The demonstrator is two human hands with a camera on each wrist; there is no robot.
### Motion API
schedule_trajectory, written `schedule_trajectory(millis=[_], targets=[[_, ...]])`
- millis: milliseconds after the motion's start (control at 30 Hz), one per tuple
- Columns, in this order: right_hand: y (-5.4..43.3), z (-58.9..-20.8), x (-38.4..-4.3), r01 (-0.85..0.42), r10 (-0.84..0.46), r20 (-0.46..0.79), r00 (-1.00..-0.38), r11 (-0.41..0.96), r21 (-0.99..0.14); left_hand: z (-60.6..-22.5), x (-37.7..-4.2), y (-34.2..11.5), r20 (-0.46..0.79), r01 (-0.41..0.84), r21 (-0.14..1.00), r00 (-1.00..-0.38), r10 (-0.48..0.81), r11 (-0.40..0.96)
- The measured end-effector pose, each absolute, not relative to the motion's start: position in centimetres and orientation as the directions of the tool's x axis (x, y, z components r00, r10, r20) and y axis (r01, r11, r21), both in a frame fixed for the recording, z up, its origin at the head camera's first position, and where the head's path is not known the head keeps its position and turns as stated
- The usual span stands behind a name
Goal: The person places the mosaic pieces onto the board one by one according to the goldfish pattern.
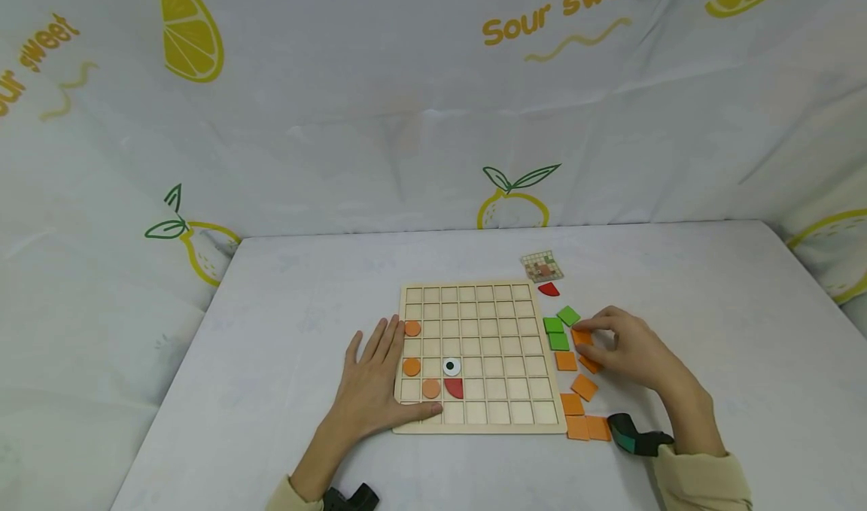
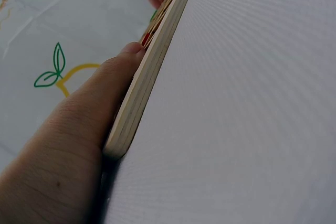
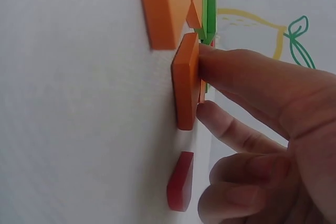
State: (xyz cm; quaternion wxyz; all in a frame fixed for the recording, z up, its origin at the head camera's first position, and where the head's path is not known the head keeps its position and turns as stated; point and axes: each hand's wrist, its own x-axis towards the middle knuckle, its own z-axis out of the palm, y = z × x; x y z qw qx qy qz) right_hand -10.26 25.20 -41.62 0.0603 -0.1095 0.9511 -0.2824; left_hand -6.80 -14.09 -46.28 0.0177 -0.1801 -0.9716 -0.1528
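My left hand (image 1: pixel 369 394) lies with its fingers spread along the left side of a wooden grid board (image 1: pixel 497 430). The thumb reaches over the board's near left corner. On the board sit orange discs (image 1: pixel 412 366), a lighter orange disc (image 1: pixel 430 388), a white eye disc (image 1: pixel 451 366) and a red quarter-round piece (image 1: pixel 454 388). Right of the board, my right hand (image 1: pixel 626 349) pinches an orange square tile (image 1: pixel 581 337) between thumb and index finger, close over the table. Another orange tile (image 3: pixel 185 82) lies under the thumb in the right wrist view; the other fingers are curled.
Green square tiles (image 1: pixel 558 342) lie against the board's right edge, with more orange tiles (image 1: pixel 572 404) nearer me. Behind them are a red quarter piece (image 1: pixel 549 290) and a small pattern card (image 1: pixel 542 266). A lemon-printed white cloth (image 1: pixel 339 157) rises behind the table.
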Motion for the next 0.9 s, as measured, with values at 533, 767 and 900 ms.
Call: schedule_trajectory(millis=[533,767,900], targets=[[25.1,-41.5,-10.1,-0.227,-0.286,-0.028,-0.958,0.813,-0.536,-46.3,-6.8,-14.2,0.066,0.343,0.299,-0.938,0.339,0.891],[25.6,-40.3,-9.9,-0.228,-0.282,-0.019,-0.959,0.812,-0.538,-46.4,-6.9,-14.2,0.056,0.341,0.288,-0.939,0.339,0.895],[25.5,-39.7,-9.9,-0.227,-0.281,-0.016,-0.959,0.804,-0.549,-46.4,-6.9,-14.2,0.066,0.346,0.284,-0.938,0.341,0.894]])
